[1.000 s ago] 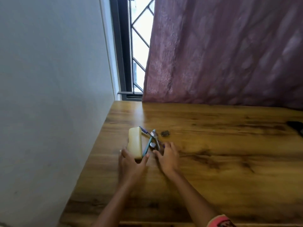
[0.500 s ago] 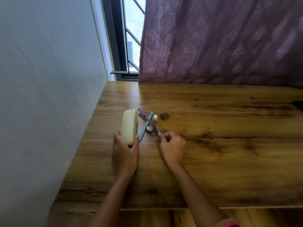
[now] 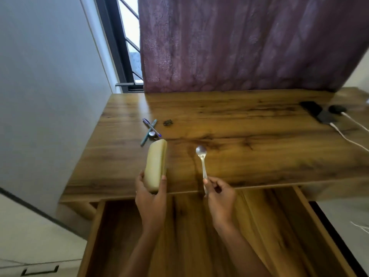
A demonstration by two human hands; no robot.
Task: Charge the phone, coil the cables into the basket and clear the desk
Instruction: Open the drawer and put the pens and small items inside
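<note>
While the bench [image 3: 259,156] is only partly cleared, the work stands at the stage of moving loose items off its surface. At the left, two pens [image 3: 150,129] lie crossed on the bench with a small round object [image 3: 152,134] touching them and a small dark item [image 3: 168,122] just beside; these remain to be cleared. The left hand [image 3: 151,196] is closed around the near end of a cream case [image 3: 155,166], which is held above the front edge of the bench. The right hand [image 3: 220,193] grips the handle of a spoon [image 3: 202,158], bowl pointing away, also near the front edge. Below both hands an open drawer [image 3: 299,216] appears empty where visible; it is judged to be the destination for both items. At the far right, a dark phone [image 3: 311,107] lies on the bench close to two white cables [image 3: 347,136]; whether one is plugged into the phone cannot be determined. No basket is in view, so coiling seems not yet done.

Compared with the earlier frames, the case and the spoon have left the pen cluster and have been drawn toward the person. The view has tilted down, bringing the drawer and the phone end of the bench into sight.
</note>
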